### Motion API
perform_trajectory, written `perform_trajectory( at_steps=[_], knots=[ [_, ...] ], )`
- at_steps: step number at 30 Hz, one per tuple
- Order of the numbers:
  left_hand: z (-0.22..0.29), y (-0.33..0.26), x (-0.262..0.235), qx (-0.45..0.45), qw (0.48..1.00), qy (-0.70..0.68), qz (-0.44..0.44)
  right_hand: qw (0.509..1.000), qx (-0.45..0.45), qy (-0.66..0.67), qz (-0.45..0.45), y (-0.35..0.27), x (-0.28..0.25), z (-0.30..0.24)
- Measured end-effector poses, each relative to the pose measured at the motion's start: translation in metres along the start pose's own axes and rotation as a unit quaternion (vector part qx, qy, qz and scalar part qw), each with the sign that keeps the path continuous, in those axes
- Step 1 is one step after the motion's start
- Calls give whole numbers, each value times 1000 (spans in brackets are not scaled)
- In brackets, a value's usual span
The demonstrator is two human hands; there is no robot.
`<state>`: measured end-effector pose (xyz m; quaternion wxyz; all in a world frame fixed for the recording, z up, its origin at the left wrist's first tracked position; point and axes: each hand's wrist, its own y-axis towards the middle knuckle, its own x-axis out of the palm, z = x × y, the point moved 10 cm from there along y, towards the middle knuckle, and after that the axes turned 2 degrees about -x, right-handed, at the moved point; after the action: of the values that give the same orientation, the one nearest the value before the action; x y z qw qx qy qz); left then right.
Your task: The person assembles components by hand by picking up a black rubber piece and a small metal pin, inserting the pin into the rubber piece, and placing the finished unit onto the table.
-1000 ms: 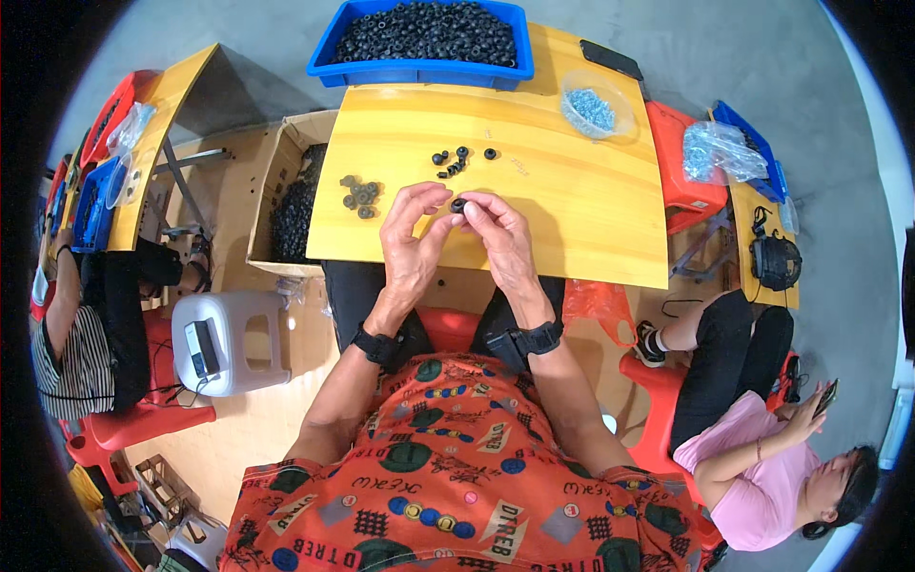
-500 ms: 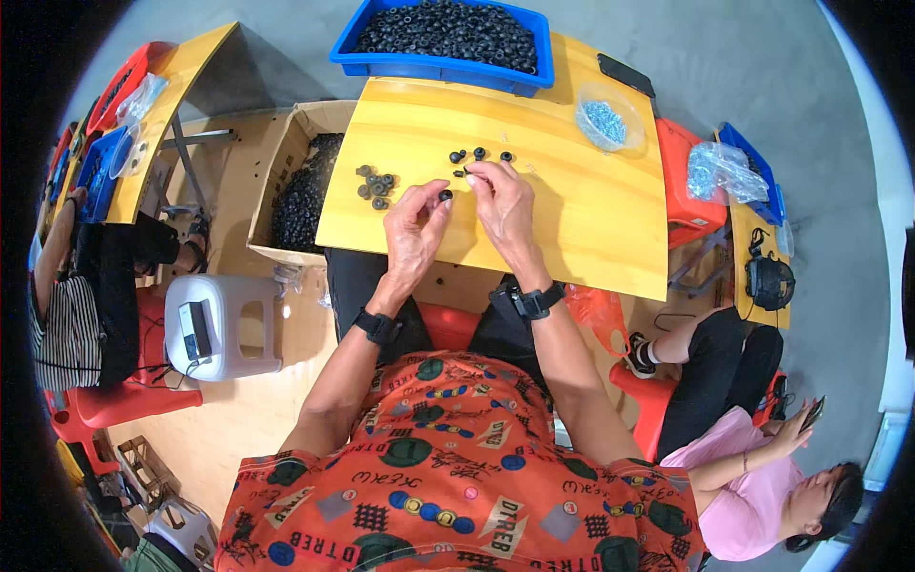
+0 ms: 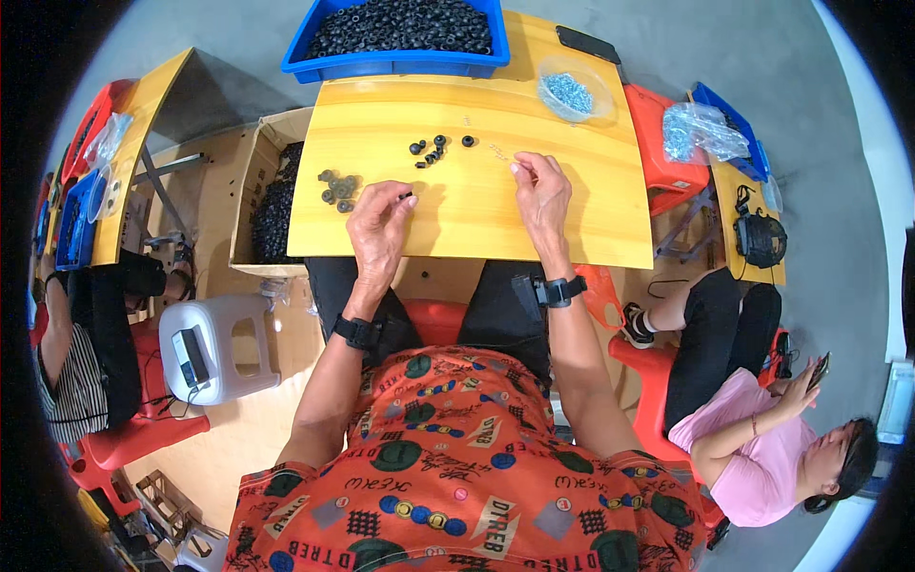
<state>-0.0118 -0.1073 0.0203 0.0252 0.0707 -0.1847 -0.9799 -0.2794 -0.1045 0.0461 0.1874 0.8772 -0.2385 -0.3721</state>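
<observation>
Left to right: cardboard box (image 3: 262, 205) of black parts beside the yellow surface (image 3: 591, 219); left hand (image 3: 378, 229), grip pinching a small black ring (image 3: 407, 196); loose black rings (image 3: 434, 150); right hand (image 3: 541, 191), grip pinching a tiny pin (image 3: 513, 164); clear bowl (image 3: 572, 91) of blue pieces; blue bin (image 3: 400, 38) behind.

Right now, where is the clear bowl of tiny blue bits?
In the head view, the clear bowl sits at the yellow table's far right corner, beside the blue bin.
</observation>
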Motion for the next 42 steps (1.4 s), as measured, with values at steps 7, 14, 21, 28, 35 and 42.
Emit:
perform_trajectory(
  at_steps=[7,14,21,28,35,42],
  knots=[
    [-27,-9,2,-145,980,-139,13,997,16,-66,-36,1,12,-5],
    [-24,-9,0,-240,951,-195,2,994,32,75,-66,-22,12,-25],
    [6,-12,12,-185,953,-240,-28,940,106,300,-122,-46,12,-93],
    [24,-15,13,-121,974,-187,-44,952,55,273,-125,-42,10,-112],
    [39,-20,13,-36,995,-57,-70,953,67,243,-168,-49,19,-107],
    [42,-33,20,-27,991,-35,-123,921,137,278,-238,-71,36,-84]
  ],
)
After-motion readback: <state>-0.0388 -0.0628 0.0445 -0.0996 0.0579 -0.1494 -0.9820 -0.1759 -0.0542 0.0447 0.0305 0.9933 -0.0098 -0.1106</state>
